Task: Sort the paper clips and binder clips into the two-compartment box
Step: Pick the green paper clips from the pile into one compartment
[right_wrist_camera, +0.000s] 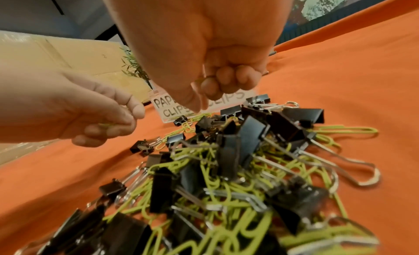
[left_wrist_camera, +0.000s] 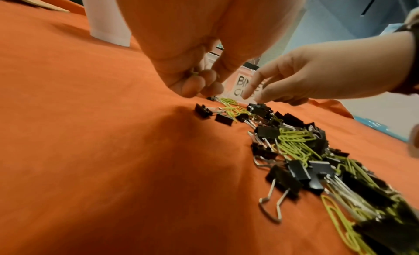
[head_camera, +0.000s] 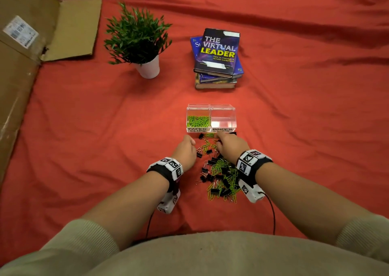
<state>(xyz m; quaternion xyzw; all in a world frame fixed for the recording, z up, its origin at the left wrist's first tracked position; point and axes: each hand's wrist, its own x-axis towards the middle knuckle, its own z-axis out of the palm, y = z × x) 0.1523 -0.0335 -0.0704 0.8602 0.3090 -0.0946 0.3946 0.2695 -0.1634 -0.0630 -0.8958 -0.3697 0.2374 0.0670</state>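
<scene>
A clear two-compartment box [head_camera: 233,116] stands just beyond my hands. Its PAPER CLIPS side [head_camera: 198,121] holds green paper clips; the BINDER CLIPS side [head_camera: 223,121] looks bare. A mixed pile [head_camera: 220,174] of black binder clips [right_wrist_camera: 229,149] and green paper clips [left_wrist_camera: 294,146] lies between my wrists. My left hand [head_camera: 190,142] hovers left of the pile's far end, fingers [right_wrist_camera: 108,131] curled round green paper clips. My right hand [head_camera: 219,140] is down at the far end, fingers [right_wrist_camera: 226,83] curled with a bit of green inside, thumb and forefinger tips meeting on a green paper clip [right_wrist_camera: 201,114].
Red cloth [head_camera: 105,128] covers the surface. A potted plant [head_camera: 139,42] and a stack of books [head_camera: 217,59] stand beyond the box. A flattened cardboard box [head_camera: 25,55] lies along the left edge.
</scene>
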